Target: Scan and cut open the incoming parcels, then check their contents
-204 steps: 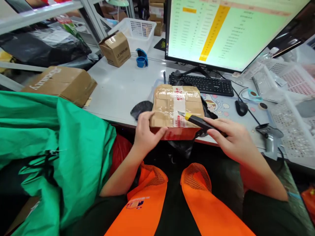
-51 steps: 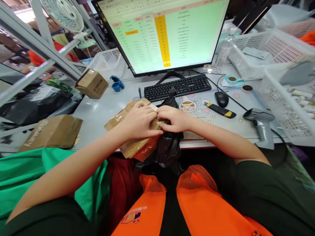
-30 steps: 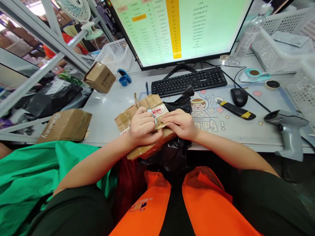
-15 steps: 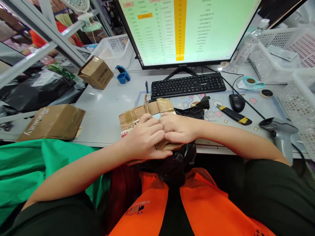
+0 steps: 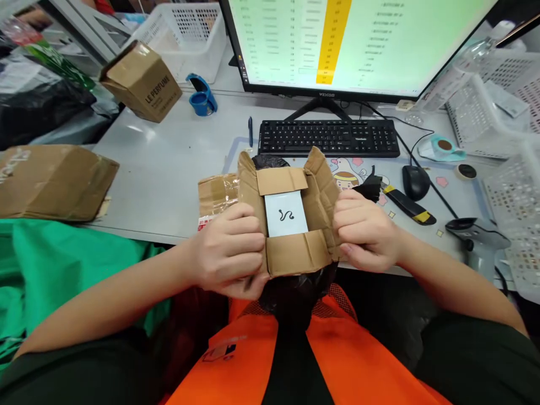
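Between my hands is a cardboard box with its flaps spread apart. Inside lies a pale blue box with a black squiggle on its top. My left hand is closed on the left flap, and my right hand grips the right flap. Crumpled black plastic hangs below the cardboard box, and more of it shows behind. A taped brown cardboard piece sticks out past the left flap.
Behind stand a keyboard and a monitor. On the right are a box cutter, a mouse and a barcode scanner. A perfume carton, a blue cup-like holder and a brown parcel are on the left.
My hands have moved apart, pulling the flaps outward. The box has opened, and the pale blue box inside now shows. The camera view has shifted.
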`<state>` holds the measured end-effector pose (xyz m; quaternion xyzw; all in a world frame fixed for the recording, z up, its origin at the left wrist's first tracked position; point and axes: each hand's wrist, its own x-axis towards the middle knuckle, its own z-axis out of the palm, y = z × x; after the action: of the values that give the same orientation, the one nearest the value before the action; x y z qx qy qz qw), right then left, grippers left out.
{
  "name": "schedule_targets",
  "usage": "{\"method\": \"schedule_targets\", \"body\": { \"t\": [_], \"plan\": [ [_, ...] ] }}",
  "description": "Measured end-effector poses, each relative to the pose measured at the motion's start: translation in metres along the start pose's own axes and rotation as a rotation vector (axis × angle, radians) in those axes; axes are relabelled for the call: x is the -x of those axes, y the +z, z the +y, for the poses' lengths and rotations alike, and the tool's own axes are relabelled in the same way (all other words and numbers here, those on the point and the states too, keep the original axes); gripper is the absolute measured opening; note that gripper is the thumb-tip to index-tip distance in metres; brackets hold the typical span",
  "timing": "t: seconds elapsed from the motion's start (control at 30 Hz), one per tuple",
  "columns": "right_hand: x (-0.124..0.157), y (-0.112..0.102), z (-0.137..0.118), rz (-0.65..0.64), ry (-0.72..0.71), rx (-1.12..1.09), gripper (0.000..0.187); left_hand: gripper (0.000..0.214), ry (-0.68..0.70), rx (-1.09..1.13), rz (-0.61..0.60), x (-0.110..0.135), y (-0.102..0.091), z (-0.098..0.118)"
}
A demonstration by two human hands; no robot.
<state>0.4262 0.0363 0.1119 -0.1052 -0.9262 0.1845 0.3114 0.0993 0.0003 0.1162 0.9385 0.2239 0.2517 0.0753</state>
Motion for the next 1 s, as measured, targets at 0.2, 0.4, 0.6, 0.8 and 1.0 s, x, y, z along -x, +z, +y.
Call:
{"method": "schedule_targets", "body": {
  "t": [0.2, 0.4, 0.6, 0.8, 1.0],
  "plan": [
    [0.002, -0.011, -0.014, -0.305, 0.405, -0.009, 0.056, 0.053, -0.181, 0.217, -0.32, -0.006, -0.041, -0.014],
    [-0.044, 0.01, -0.054, -0.438, 0.487, 0.17, 0.028, 0.065, -0.429, -0.291, -0.443, -0.086, -0.021, -0.063],
    [-0.033, 0.024, -0.074, -0.464, 0.271, -0.245, 0.038, 0.059, -0.693, -0.387, -0.318, -0.102, -0.02, -0.09],
    [-0.055, 0.019, -0.057, -0.239, 0.93, 0.146, 0.034, 0.051, -0.834, -0.311, -0.23, -0.129, -0.048, -0.087],
    [-0.067, 0.028, -0.035, -0.171, 1.001, 0.347, 0.067, 0.054, -0.752, -0.162, -0.162, -0.111, -0.07, -0.061]
  ]
}}
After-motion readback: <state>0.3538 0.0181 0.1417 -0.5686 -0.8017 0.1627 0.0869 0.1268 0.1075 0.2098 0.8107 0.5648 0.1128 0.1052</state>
